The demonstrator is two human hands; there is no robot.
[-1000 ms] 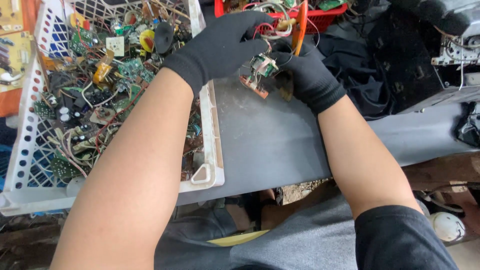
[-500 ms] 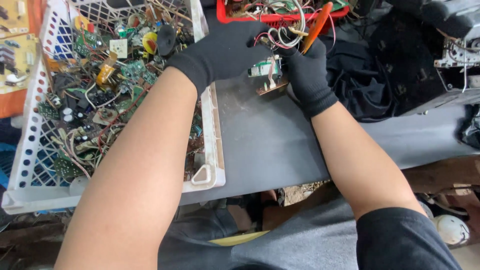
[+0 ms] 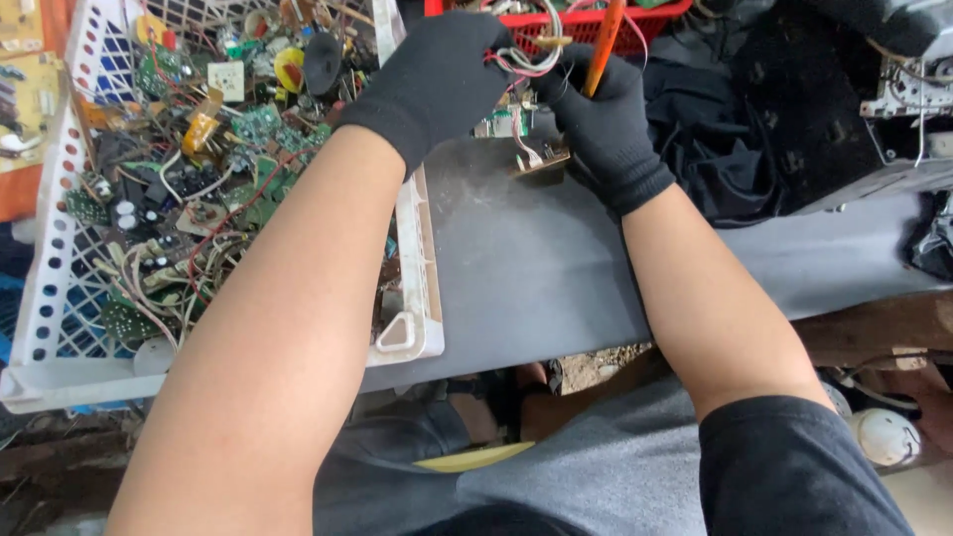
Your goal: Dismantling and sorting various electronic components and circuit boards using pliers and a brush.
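Two black-gloved hands meet over the far edge of the grey worktop (image 3: 556, 268), at about twelve o'clock from where the person sits. Left hand (image 3: 437, 79) has its grip closed around a small circuit board (image 3: 516, 134) with loose white and red wires (image 3: 526, 55) looping above it; the board hangs just above the worktop, tilted, its brownish lower edge pointing toward the surface. Right hand (image 3: 606, 124) is clenched on an orange-handled tool (image 3: 604, 45), the handle sticking up past the knuckles toward twelve o'clock, and the same hand sits tight against the board's right side. Whether the tool's tip touches the board I cannot tell; the glove hides it.

At nine o'clock stands a white perforated crate (image 3: 417, 298), heaped with green circuit boards, capacitors and tangled wire, its near corner overhanging the worktop's edge. A red basket (image 3: 655, 14) sits just beyond the hands at twelve. Dark cloth (image 3: 735, 129) is bunched at two o'clock, beside grey metal casing (image 3: 913, 89).
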